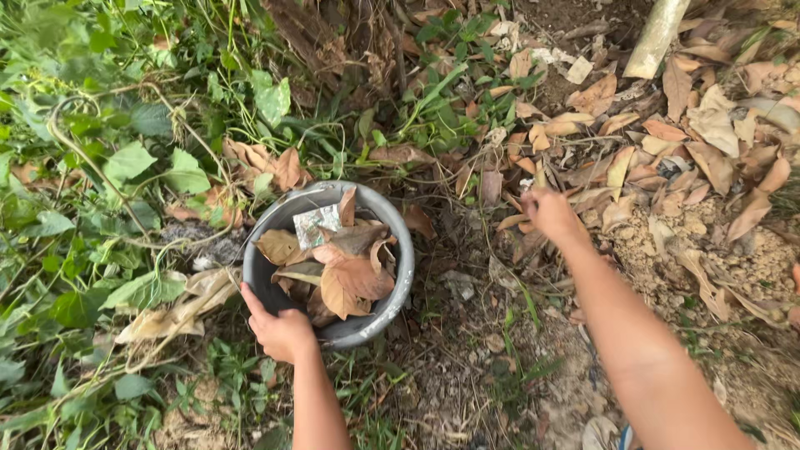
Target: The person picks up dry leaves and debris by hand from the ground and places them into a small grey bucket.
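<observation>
Fingers, head view: your left hand point(282, 332) grips the near rim of the grey bucket point(402, 275); your right hand point(551, 213) is bunched over the dry leaves point(667, 158) on the ground, and whether it holds any you cannot tell. Bucket: on the ground beside green vines point(100, 167), holding brown leaves and a scrap of foil wrapper point(315, 225).

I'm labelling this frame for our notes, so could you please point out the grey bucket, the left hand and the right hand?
grey bucket point(405, 275): head view, on the bare right side of its rim.
left hand point(282, 332): head view, on the back of the hand gripping the rim.
right hand point(550, 212): head view, on the back of the hand over the dry leaves.
</observation>
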